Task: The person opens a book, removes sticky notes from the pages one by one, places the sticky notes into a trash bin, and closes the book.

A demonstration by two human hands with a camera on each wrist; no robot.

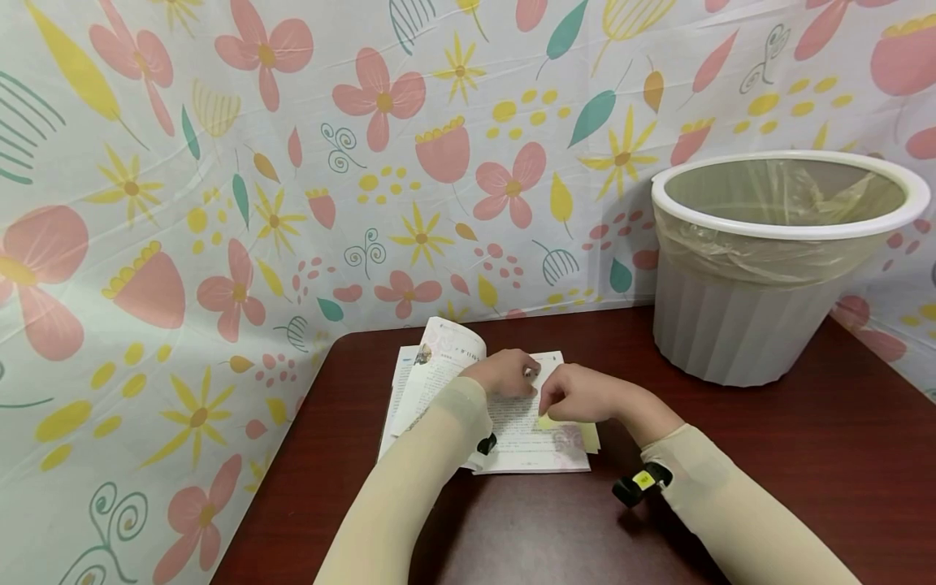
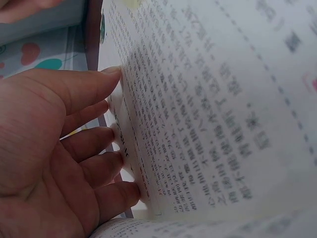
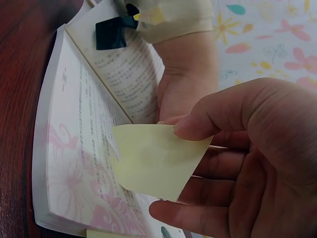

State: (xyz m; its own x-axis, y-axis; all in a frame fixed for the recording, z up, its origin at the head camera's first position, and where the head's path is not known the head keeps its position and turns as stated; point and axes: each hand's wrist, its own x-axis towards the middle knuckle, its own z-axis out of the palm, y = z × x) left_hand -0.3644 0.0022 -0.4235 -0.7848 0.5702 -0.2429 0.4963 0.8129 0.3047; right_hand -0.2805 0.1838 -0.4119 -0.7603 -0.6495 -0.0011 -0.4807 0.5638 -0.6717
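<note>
An open book [image 1: 515, 451] with printed text and pink floral page corners lies on the table, its left-hand pages curling up. My right hand [image 1: 585, 394] is over the right-hand page and pinches a pale yellow sticky note [image 3: 153, 156] between thumb and fingers. In the right wrist view the note hangs at a slant beside the page. My left hand [image 1: 504, 374] rests on the upper part of the book, its fingertips [image 2: 131, 191] touching the page. Another yellow sticky note [image 1: 591, 439] sticks out from the book's right edge.
A grey waste bin [image 1: 731, 317] with a white rim and a plastic liner stands at the back right of the dark red table [image 1: 556, 528]. Behind the table hangs a flower-patterned cloth [image 1: 453, 227]. Both wrists wear small black cameras.
</note>
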